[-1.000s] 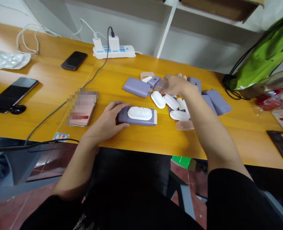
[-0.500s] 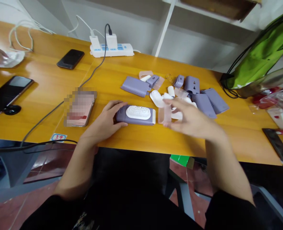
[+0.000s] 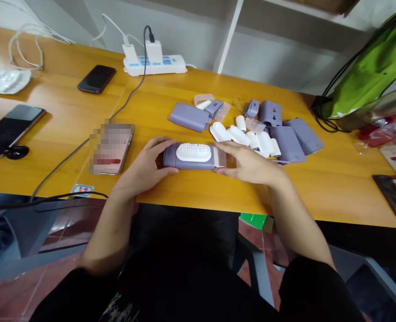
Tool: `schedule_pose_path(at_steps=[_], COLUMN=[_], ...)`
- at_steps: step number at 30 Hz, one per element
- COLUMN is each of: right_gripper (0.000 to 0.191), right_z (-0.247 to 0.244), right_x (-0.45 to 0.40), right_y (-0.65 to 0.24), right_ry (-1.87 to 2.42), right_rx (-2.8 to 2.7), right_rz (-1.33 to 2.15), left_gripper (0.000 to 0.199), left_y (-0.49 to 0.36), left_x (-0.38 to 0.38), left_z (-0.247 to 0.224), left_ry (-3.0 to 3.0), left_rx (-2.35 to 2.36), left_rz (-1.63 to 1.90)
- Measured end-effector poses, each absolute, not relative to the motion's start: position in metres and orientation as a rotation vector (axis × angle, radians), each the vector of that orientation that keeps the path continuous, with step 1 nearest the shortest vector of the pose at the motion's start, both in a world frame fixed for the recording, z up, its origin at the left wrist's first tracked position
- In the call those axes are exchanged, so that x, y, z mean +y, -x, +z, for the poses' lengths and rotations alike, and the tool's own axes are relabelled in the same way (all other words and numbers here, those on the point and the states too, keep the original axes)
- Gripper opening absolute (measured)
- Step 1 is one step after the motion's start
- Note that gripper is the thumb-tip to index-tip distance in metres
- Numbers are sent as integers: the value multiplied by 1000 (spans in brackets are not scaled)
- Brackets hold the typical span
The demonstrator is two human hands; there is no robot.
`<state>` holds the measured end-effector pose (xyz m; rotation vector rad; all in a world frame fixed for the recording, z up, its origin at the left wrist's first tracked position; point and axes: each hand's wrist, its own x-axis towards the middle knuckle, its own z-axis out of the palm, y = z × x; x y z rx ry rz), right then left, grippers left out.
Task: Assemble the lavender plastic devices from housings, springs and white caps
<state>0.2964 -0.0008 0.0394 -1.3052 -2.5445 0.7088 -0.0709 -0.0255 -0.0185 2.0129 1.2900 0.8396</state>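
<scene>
A purple plastic casing (image 3: 194, 166) lies on the table before me, with a white bristled oval brush head (image 3: 193, 152) on its upper face. My left hand (image 3: 149, 164) grips its left end between thumb and fingers. On its right end sits a clear pinkish cap (image 3: 221, 157), held between the thumb and fingers of my right hand (image 3: 248, 162). Just beyond that hand lie loose white brush heads (image 3: 238, 135) and a small white cylinder (image 3: 240, 123). Whether the cap is fully seated I cannot tell.
Several purple casing parts (image 3: 189, 117) lie at the back and right (image 3: 288, 142). A power strip (image 3: 156, 65) stands at the wall, its grey cable crossing the table. Phones lie left (image 3: 96, 79) and far right (image 3: 390, 197). A green bag (image 3: 368, 80) is at the right.
My right hand has moved left with the clear cap and brought it onto the casing's right end. My left hand keeps its hold. The other person's hand at far left has left the view.
</scene>
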Motion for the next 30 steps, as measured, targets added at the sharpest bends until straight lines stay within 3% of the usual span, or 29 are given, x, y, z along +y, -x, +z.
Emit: schedule_pose_path(at_steps=[30], right_gripper=[90], right_z=[33], right_x=[-7], right_y=[-296], right_ry=[1289], right_rx=[-2374], right_rz=[927], left_gripper=[79], left_y=[68], left_x=[-30], left_z=[-17], left_ry=[-1965], left_rx=[1331], left_rz=[849])
